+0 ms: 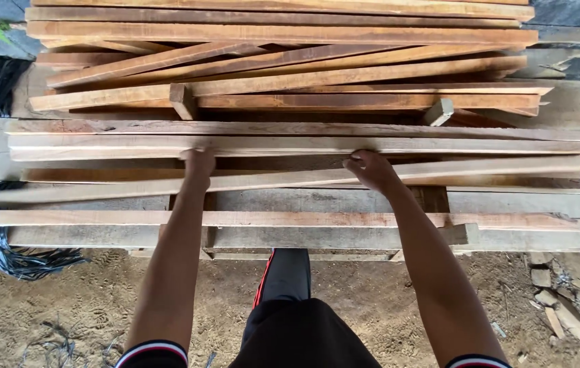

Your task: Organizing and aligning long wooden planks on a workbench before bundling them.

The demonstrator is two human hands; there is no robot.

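Fingers of both hands are curling down over the long pale plank (290,144) lying crosswise on the wood stack (283,61), the left hand (199,163) and right hand (370,169) gripping its near edge (fingertips mostly hidden).

The one camera sits on my head and looks steeply down and forward over my outstretched arms. It takes in the table (508,240) stacked with wooden planks (290,144) at arm's reach, and the sandy ground (65,300) at my feet below.
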